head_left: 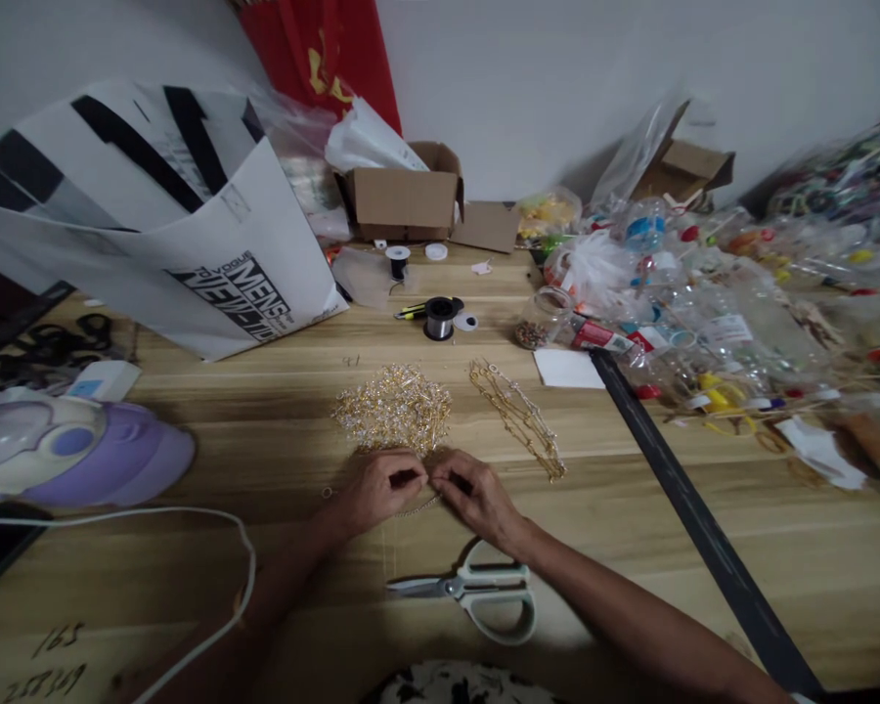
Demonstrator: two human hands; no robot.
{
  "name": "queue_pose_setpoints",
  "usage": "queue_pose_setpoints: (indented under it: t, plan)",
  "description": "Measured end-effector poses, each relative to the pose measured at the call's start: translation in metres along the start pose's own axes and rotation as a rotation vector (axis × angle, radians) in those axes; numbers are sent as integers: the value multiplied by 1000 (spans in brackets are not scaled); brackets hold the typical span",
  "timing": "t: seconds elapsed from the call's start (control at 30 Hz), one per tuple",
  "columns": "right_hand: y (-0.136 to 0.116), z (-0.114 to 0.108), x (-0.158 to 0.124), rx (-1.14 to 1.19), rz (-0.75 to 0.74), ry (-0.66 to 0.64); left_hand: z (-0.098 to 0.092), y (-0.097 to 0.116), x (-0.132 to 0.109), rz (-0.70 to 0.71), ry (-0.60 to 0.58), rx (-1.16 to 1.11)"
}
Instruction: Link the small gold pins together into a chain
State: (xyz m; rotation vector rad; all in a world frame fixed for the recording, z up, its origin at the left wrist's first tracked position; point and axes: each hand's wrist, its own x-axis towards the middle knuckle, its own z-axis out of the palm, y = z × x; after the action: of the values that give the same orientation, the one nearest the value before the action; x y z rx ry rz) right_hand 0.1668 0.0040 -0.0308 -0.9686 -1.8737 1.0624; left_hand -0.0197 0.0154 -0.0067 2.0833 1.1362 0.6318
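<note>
- Head view: your left hand [379, 487] and right hand [475, 494] meet fingertip to fingertip, both pinching a thin gold chain [419, 506] on the table [264, 460].
- It lies just below the gold pin pile [394, 406]; scissors [476, 587] lie near your right wrist.

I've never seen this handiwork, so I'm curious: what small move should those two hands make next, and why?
Probably lift the left hand to the pile of gold pins for another piece. It and the right hand pinch a thin gold strand just below that pile; a longer linked chain lies right of it.
</note>
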Motion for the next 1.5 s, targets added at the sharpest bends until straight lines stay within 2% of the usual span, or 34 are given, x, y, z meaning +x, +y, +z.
queue_pose_setpoints:
  t: [0.3, 0.5, 0.7, 0.83, 1.07, 1.2, 1.37, 1.5]
  plan:
    - [1, -1, 1, 82, 54, -23, -3, 2, 1, -35, 10, -29]
    - [0, -1, 2, 117, 92, -40, 2, -5, -1, -69, 57, -67]
    - [6, -2, 1, 179, 221, -38, 4, -13, 0, -85, 211, -135]
    - [8, -3, 1, 271, 308, -77, -2, -14, 1, -99, 233, -123]
    - [8, -2, 2, 306, 336, -92, -21, -29, 1, -171, 316, -132]
    - [8, -2, 2, 251, 298, -75, -25, -38, 3, -164, 347, -12]
    - [5, -4, 2, 192, 237, -95, -21, -35, 6, -30, 253, 325]
    - [5, -5, 2, 146, 203, -92, -17, -31, 7, -12, 259, 545]
